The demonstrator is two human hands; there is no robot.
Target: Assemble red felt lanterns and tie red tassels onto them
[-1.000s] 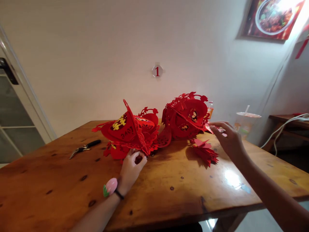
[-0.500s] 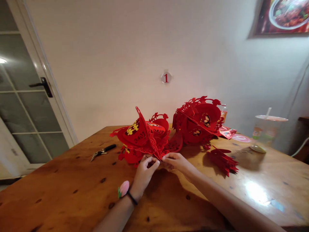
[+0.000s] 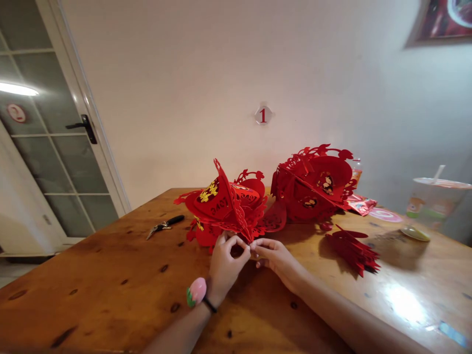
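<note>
A red felt lantern (image 3: pixel 224 209) lies on its side on the wooden table, with gold flowers and cut-out "LOVE" lettering. Its panels come together at a point toward me. At that point my left hand (image 3: pixel 228 260) pinches the gathered edge between thumb and forefinger. My right hand (image 3: pixel 276 258) meets it there, thumb and forefinger pressed together on the same tip. Whatever small part sits between the fingertips is too small to make out. A pink strawberry charm on a black band (image 3: pixel 197 290) is on my left wrist.
Behind to the right stands a second red lantern (image 3: pixel 313 191). Nearer lies a red felt tassel piece (image 3: pixel 352 250). A plastic cup with a straw (image 3: pixel 431 206) is at the right, and keys with a black fob (image 3: pixel 164 226) lie left on the table (image 3: pixel 121 305). The wall (image 3: pixel 184 123) rises behind.
The view has turned slightly left, so everything sits farther right. Both hands stay at the lantern's tip; the right hand's lower fingers have dropped a little away from it.
</note>
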